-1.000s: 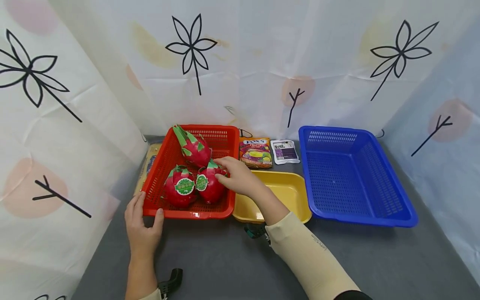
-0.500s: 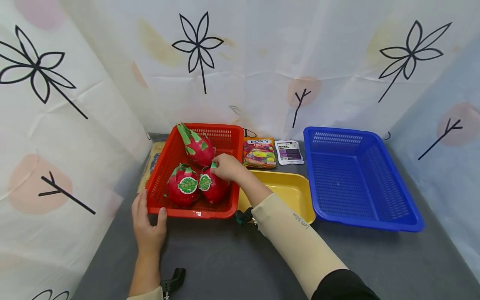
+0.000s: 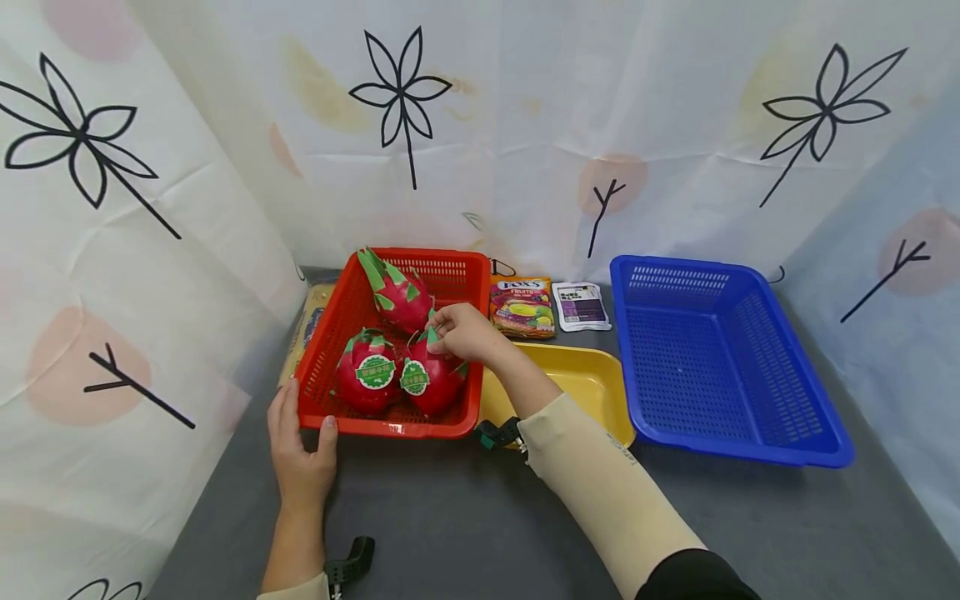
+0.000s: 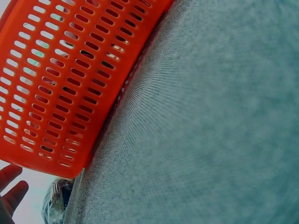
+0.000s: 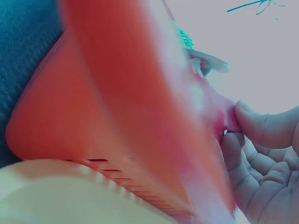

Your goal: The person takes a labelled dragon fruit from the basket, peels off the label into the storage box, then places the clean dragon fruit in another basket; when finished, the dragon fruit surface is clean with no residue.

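Pinching a leafy scale (image 5: 230, 116) of the front right dragon fruit (image 3: 441, 385) between thumb and finger, held the right hand (image 3: 467, 335) above that fruit, inside the red plastic basket (image 3: 390, 428). Set the left hand (image 3: 302, 458) at the basket's near left corner, with straight fingers and a widely spread thumb. Found the pinched fruit just beside a second dragon fruit (image 3: 366, 393), both with a round green-and-white sticker (image 3: 415, 377) facing front, and near a third dragon fruit (image 3: 405, 302) tilted toward the back left rim. Saw a yellow tray (image 3: 592, 375) just right of the basket, partly behind the right forearm, and a blue perforated basket (image 3: 678, 367) farther right. Noted a Fox's Fruits candy bag (image 3: 522, 308) beside a white-and-purple packet (image 3: 581, 307) behind the tray, plus a tan packet (image 3: 294, 350) along the red basket's left side, all on the grey desk (image 3: 450, 517). Made out a white cloth (image 3: 510, 108) with black plant drawings behind everything.
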`<state>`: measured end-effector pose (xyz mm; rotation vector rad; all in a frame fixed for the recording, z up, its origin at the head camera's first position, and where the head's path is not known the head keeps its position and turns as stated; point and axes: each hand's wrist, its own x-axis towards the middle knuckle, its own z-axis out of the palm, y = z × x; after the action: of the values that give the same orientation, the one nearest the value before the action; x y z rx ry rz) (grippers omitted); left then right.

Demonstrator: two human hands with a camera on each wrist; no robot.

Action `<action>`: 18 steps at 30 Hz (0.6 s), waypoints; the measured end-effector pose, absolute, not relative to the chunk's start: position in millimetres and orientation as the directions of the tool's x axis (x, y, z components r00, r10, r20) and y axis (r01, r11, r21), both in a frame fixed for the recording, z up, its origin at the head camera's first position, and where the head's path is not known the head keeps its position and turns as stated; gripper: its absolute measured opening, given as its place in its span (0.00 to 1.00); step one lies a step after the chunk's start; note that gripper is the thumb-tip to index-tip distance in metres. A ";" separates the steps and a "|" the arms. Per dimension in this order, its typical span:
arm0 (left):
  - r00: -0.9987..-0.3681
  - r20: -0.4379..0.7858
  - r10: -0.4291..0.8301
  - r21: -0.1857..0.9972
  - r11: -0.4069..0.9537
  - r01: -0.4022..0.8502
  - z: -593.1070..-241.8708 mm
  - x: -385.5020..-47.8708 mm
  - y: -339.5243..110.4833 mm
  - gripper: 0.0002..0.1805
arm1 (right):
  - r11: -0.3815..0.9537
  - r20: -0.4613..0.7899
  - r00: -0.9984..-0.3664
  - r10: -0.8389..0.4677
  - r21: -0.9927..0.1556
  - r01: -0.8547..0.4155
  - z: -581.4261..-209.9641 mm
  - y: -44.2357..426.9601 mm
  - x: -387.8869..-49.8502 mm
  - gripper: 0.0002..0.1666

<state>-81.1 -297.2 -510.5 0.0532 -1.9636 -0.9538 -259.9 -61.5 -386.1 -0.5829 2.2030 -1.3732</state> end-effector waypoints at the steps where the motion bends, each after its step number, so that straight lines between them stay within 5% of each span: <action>1: -0.572 0.721 -0.392 0.638 0.697 0.328 -510.9 -81.3 -297.0 0.39 | 0.395 -0.169 -0.792 -0.586 -0.913 -0.097 -385.0 -59.7 -259.0 0.17; 18: -0.533 0.750 -0.392 0.625 0.684 0.376 -514.9 -84.9 -297.1 0.37 | 0.076 0.019 -0.847 -0.531 -0.995 -0.069 -336.8 -28.3 -229.7 0.16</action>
<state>-84.9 -297.1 -514.9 0.0125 -1.9005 -0.9684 -229.7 -28.3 -336.8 -0.5965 2.0114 -1.8278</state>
